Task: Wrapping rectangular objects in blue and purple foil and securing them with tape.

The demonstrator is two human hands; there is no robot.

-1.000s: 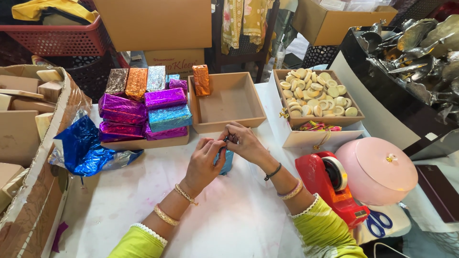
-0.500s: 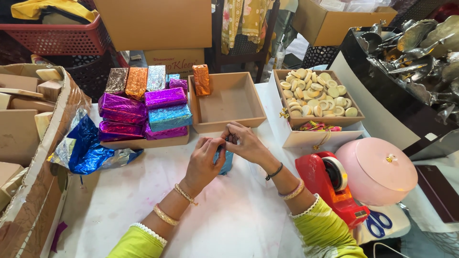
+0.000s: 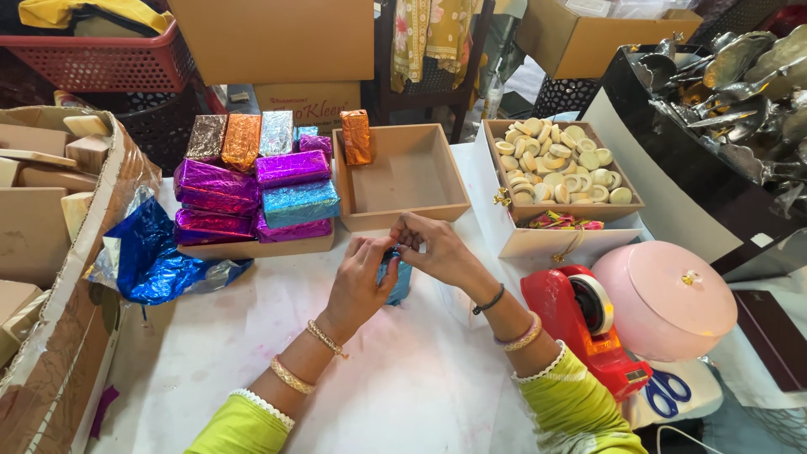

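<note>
Both hands meet over a small block in blue foil (image 3: 398, 280) on the white table (image 3: 403, 378). My left hand (image 3: 360, 282) grips the block's left side. My right hand (image 3: 433, 248) pinches the foil at its top with fingertips. Most of the block is hidden behind the hands. Just beyond them stands a shallow brown tray (image 3: 403, 210) with one orange foil-wrapped block (image 3: 356, 137) upright in its left corner.
A tray of stacked purple, blue, orange and silver foil-wrapped blocks (image 3: 256, 189) is at left. Crumpled blue foil (image 3: 155, 261) lies beside a cardboard box (image 3: 50, 277). A box of pale round pieces (image 3: 559, 164), a red tape dispenser (image 3: 580, 324), a pink lidded container (image 3: 668, 298) and blue scissors (image 3: 664, 391) are at right.
My hands stay on the blue-foil block; the fingers have shifted slightly, the right fingertips now pinching higher on the foil. Nothing else has moved.
</note>
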